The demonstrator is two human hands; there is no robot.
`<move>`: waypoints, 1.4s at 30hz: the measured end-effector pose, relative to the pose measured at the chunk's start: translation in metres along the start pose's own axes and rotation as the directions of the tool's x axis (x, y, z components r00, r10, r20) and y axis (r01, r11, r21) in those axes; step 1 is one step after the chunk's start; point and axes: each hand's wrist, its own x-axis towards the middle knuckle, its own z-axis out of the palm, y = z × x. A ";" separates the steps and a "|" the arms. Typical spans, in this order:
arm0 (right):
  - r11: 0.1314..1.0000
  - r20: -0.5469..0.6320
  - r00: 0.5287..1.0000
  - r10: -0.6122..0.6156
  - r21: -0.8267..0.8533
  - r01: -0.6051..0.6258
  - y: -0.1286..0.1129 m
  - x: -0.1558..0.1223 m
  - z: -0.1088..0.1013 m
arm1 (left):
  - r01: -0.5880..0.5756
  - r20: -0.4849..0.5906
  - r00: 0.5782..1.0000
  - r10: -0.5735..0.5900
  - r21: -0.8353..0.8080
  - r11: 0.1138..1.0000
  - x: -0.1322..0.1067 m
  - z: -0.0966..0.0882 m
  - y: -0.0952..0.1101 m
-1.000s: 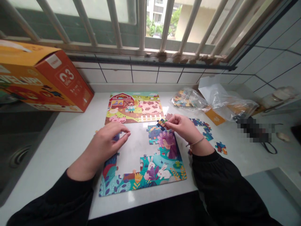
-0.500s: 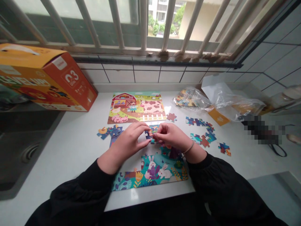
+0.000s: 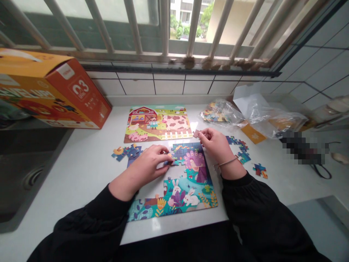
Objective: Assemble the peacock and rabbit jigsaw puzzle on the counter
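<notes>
A partly built peacock-and-rabbit jigsaw (image 3: 188,182) lies on the white counter (image 3: 81,171) in front of me. My left hand (image 3: 148,165) rests on the puzzle's open middle, its fingertips pressed on the left edge of the joined peacock section (image 3: 191,156). Beyond the puzzle's top right corner, my right hand (image 3: 215,143) pinches a reddish loose piece (image 3: 196,134). A finished farm jigsaw (image 3: 156,123) lies just behind both hands.
Loose pieces lie left (image 3: 127,151) and right (image 3: 240,149) of the puzzle, one more (image 3: 259,170) farther right. An orange puzzle box (image 3: 49,91) stands at back left beside a sink (image 3: 27,171). Plastic bags (image 3: 245,114) with pieces sit at back right.
Both hands had met over the puzzle's top. Now the right hand has moved right and back onto a reddish loose piece, while the left stays on the puzzle with the peacock section uncovered.
</notes>
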 end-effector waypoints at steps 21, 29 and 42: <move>0.891 0.047 0.972 -0.232 -0.391 0.231 0.022 0.013 0.006 | 0.032 0.064 0.997 -0.037 0.074 0.997 0.000 -0.004 0.008; 0.913 0.029 0.974 -0.225 -0.342 0.221 0.024 0.014 0.007 | 0.045 0.104 0.993 -0.058 0.125 0.991 0.000 -0.002 0.011; 0.928 0.005 0.974 -0.226 -0.304 0.217 0.024 0.014 0.006 | 0.044 0.100 0.993 -0.062 0.175 0.984 0.000 0.000 0.014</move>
